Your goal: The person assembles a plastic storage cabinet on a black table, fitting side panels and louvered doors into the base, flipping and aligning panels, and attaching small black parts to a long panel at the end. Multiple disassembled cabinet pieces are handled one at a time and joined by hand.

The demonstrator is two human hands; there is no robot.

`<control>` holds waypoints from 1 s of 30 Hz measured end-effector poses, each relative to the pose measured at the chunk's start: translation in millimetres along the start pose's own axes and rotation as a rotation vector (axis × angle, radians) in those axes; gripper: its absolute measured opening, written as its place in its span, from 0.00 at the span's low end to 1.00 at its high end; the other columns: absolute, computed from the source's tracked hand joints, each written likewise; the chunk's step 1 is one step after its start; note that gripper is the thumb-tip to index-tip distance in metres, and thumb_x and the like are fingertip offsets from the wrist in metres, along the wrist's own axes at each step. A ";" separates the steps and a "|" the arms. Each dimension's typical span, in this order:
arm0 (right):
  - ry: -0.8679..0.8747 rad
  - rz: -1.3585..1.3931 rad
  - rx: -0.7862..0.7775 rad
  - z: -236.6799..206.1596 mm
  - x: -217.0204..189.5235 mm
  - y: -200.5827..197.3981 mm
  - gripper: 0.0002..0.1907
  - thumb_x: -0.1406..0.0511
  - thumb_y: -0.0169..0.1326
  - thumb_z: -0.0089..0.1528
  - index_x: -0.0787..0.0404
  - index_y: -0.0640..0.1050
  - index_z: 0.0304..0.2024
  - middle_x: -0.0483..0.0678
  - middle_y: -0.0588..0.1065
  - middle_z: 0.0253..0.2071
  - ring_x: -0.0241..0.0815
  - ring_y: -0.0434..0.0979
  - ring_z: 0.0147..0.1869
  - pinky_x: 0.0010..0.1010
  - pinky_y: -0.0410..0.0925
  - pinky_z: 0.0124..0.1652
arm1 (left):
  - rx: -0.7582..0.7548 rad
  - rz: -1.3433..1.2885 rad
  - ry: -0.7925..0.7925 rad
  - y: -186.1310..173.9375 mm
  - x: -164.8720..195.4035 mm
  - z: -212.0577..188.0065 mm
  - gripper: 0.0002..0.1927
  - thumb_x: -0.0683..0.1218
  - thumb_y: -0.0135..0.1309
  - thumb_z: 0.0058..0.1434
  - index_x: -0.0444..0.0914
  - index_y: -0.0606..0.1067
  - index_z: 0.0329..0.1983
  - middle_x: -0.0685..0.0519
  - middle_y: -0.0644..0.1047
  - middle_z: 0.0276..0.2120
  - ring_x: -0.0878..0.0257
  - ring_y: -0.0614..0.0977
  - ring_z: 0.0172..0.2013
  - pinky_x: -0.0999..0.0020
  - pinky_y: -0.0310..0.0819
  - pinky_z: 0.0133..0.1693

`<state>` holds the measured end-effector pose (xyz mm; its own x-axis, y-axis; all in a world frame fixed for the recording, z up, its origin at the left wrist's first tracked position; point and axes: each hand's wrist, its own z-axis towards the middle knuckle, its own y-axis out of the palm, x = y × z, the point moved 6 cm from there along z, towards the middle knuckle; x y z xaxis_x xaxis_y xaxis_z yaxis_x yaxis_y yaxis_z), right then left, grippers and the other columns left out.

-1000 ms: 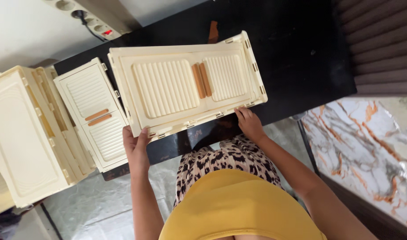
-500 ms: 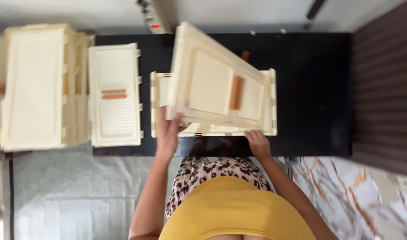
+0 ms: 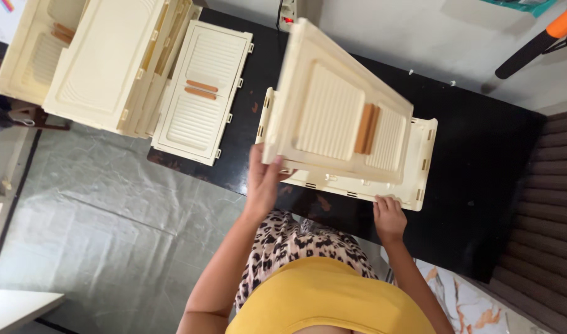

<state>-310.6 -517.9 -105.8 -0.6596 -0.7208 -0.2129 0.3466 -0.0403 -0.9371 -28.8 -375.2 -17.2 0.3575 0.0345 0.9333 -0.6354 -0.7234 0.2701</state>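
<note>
The left hand (image 3: 263, 185) grips the near left corner of a cream panel (image 3: 333, 117), fingers closed on its edge, holding it tilted above a second panel (image 3: 419, 179) that lies flat on the black counter (image 3: 481, 161). The right hand (image 3: 388, 216) presses its fingers on the flat panel's near edge. Another panel (image 3: 200, 93) lies to the left.

**Black counter with cream panels**

A glossy black counter (image 3: 481, 185) carries the parts. A cream plastic frame (image 3: 419, 179) lies flat near its front edge. To the left lies a ribbed cream door panel (image 3: 200, 93) with two brown handles, flat, well apart from the frame. A stack of cream panels (image 3: 104, 62) overhangs the counter's left end.
</note>
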 end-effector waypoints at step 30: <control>0.634 2.018 0.225 89.9 -154.9 66.1 0.21 0.68 0.52 0.70 0.61 0.69 0.65 0.47 0.74 0.59 0.42 0.76 0.59 0.39 0.71 0.51 | 0.041 -0.353 -0.200 -218.0 -63.6 14.6 0.13 0.48 0.41 0.75 0.37 0.65 0.58 0.45 0.75 0.53 0.58 0.80 0.52 0.58 0.78 0.53</control>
<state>-125.6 -471.0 -109.9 0.5665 0.4030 -0.7188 0.7116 0.2006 0.6733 97.0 -229.7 -138.9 0.6777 0.1538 0.7191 -0.4234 -0.7179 0.5526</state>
